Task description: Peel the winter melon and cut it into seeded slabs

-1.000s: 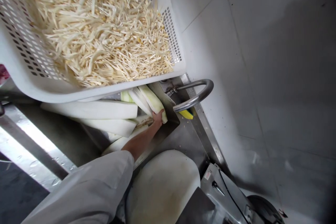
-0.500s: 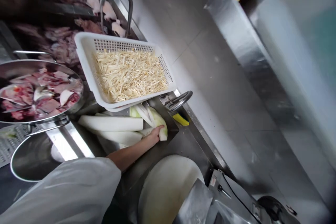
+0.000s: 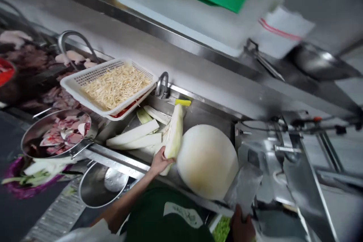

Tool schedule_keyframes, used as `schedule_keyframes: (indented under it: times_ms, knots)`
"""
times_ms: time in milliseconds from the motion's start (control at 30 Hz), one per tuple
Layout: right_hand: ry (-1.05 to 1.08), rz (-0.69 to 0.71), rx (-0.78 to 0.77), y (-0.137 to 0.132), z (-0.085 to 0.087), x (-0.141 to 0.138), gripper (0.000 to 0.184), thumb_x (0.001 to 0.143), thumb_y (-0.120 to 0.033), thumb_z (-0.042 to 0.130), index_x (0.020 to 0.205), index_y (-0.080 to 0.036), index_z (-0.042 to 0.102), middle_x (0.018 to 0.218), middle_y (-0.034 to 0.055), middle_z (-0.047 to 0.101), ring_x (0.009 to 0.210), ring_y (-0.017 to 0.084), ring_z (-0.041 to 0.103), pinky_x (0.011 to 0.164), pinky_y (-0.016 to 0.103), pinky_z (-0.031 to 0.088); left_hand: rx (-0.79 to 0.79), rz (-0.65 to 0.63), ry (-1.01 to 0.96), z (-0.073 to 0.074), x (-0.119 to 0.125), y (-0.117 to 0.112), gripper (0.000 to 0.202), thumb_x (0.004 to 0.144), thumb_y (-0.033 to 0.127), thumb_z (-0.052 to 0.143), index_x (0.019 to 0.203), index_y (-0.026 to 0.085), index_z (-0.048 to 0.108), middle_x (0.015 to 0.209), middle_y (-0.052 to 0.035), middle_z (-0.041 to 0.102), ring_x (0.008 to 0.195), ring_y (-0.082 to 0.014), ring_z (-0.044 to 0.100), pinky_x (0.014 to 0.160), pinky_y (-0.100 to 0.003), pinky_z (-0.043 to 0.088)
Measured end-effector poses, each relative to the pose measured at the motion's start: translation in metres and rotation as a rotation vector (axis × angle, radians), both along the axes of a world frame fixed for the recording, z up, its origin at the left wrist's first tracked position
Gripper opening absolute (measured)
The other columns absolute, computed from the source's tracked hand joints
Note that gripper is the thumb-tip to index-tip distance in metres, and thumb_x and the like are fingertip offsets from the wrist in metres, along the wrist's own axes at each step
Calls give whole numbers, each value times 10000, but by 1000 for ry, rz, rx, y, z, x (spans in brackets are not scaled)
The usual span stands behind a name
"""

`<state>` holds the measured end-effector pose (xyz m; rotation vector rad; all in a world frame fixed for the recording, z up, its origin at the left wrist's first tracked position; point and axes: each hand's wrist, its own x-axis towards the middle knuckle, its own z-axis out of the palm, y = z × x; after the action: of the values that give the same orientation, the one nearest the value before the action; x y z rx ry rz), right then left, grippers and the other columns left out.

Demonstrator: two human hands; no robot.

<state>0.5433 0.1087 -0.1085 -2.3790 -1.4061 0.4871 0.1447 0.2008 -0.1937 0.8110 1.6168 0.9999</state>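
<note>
My left hand (image 3: 160, 163) is closed around the lower end of a long, pale green-white wedge of what looks like winter melon (image 3: 175, 132). The wedge stands on a slant at the left edge of a round white chopping block (image 3: 208, 160). At the lower right, my right hand (image 3: 242, 225) grips a cleaver by its handle. The broad grey blade of this cleaver (image 3: 246, 185) lies over the block's right edge. More pale melon wedges (image 3: 136, 134) rest in the sink to the left of my left hand.
A white basket (image 3: 66, 83) of pale shreds sits over the sink, near a curved tap (image 3: 163, 83). Steel pots, one holding cut fish pieces (image 3: 64, 132), stand at left. A steel shelf (image 3: 181, 39) with a plastic bin (image 3: 181, 15) runs above. Steel equipment (image 3: 263, 147) is at right.
My left hand has lifted the melon wedge out of the sink and brought it right, to the block. My view has turned rightward, and my right hand on the cleaver has come into sight.
</note>
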Motion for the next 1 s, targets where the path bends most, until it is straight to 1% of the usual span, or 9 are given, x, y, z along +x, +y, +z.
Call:
schedule_keyframes:
  times_ms: [67,167,267,400,500,600,833,900,1000]
  knots:
    - [51,-257,64,-7,-20,9,576,805,-767,403,404,-353,407,424,92,529,479,440,619,508,573,479,28,-209,446,7,-2,-17,396,710,300,801,1062,238,629,1042,-101,736,1025,-353,708,888,-449,565]
    - [155,-294,20,-10,-33,34,531,836,-699,478,447,-339,450,471,132,596,522,402,650,563,526,512,127,-536,950,16,0,-19,392,789,207,733,1172,218,653,1200,-168,706,1146,-402,647,958,-494,514]
    - [370,-350,-4,-13,-44,64,468,873,-609,537,530,-298,472,475,131,579,453,286,588,505,416,478,258,-809,1207,23,9,-5,446,852,134,645,1287,228,674,1245,-185,687,1183,-406,605,1009,-521,456]
    - [578,-369,-31,-17,-68,88,416,895,-600,588,662,-279,464,471,68,554,392,195,515,423,321,406,325,-987,1358,23,15,11,484,892,155,632,1367,235,681,1221,-199,666,1170,-406,587,1003,-516,442]
    - [665,-267,-75,-14,-80,96,454,889,-664,604,705,-277,455,450,9,527,375,171,494,404,287,399,343,-1005,1411,22,15,12,518,924,346,708,1426,226,655,1283,-214,643,1190,-420,564,1022,-525,444]
    - [714,-111,-103,-4,-87,106,480,904,-690,593,721,-266,467,455,-6,525,374,157,494,404,275,409,387,-905,1352,26,27,16,572,964,523,687,1440,209,645,1379,-220,618,1236,-425,544,1040,-538,437]
    - [868,16,-159,39,-99,126,493,873,-705,663,790,-253,484,476,-53,490,376,132,463,367,248,365,436,-1017,1065,35,100,53,341,1044,461,617,1280,259,758,1352,-141,706,1258,-362,588,1127,-552,343]
    - [884,41,-167,47,-103,126,478,871,-687,666,796,-249,491,478,-56,488,381,129,466,362,242,351,431,-1007,1026,37,102,61,315,1041,460,626,1229,257,776,1314,-132,730,1242,-354,609,1148,-565,324]
    - [879,56,-193,57,-111,124,487,864,-693,662,774,-254,470,473,-56,493,374,130,471,361,242,346,416,-862,1013,40,76,63,354,1018,526,640,1211,258,768,1296,-128,739,1257,-356,619,1166,-567,344]
